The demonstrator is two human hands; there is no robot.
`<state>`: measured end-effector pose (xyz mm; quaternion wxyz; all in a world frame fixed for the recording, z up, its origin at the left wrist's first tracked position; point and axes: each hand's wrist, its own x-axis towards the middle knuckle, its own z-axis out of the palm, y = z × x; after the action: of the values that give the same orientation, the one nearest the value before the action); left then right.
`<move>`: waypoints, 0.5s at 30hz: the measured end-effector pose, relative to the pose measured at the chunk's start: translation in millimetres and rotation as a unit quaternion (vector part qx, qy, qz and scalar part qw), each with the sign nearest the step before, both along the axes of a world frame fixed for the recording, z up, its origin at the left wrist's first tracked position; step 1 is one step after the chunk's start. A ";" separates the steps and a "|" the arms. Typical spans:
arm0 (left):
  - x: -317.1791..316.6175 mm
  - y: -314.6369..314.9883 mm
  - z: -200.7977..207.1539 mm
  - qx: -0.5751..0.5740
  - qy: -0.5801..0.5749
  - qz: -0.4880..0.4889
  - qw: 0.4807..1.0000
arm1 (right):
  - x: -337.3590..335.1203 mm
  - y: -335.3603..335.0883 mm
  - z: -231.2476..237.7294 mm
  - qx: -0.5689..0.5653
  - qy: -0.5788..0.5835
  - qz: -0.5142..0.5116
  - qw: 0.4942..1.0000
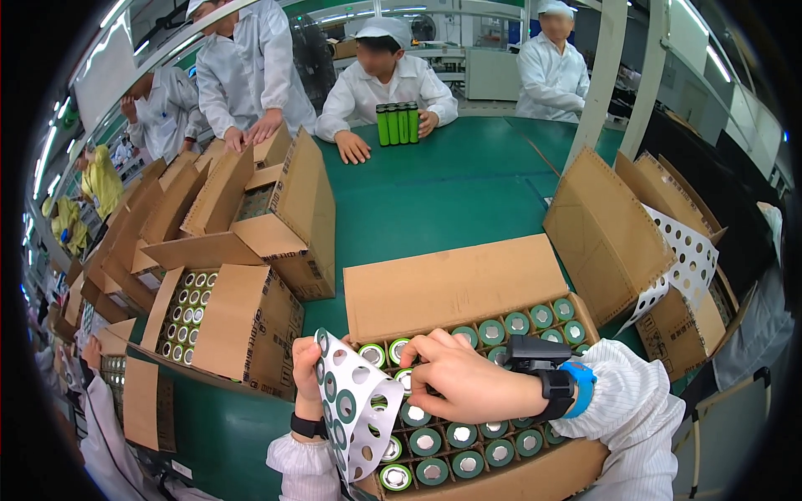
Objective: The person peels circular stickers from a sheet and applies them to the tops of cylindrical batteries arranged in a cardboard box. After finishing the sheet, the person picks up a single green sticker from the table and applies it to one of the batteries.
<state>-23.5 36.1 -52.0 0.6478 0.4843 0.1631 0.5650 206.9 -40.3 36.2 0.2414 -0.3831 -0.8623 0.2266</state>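
Note:
My left hand pinches the edge of a white backing sheet with round holes and dark green ring stickers. The sheet stands tilted over the left side of an open carton. Inside that carton, upright cylindrical battery cells sit in a cardboard grid. Many cell ends carry green rings; several at the left show bare metal with bright green edges. My right hand reaches across the cells, fingers curled down at a cell end near the sheet. Whatever is between those fingertips is hidden. A black device and blue band circle my right wrist.
Open cartons line the left, the nearest cell-filled carton close to my left hand. At the right stands another carton with a perforated white sheet. Across the green table, a person touches a green battery pack.

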 end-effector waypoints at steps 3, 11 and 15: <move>0.8 -0.7 4.6 0.018 0.022 -0.007 1.000 | -0.4 -0.8 -1.1 0.016 0.001 -0.006 1.000; 2.4 -3.0 6.4 0.018 0.018 -0.007 1.000 | -1.8 -5.8 1.2 0.034 -0.041 -0.005 0.999; 4.2 -2.2 9.6 0.035 0.024 -0.003 0.999 | -3.4 -7.0 2.7 0.079 -0.079 -0.007 0.994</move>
<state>-19.3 33.9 -42.4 0.6284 0.5205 0.1573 0.5563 203.5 -47.3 39.0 0.2033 -0.3861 -0.8911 0.1251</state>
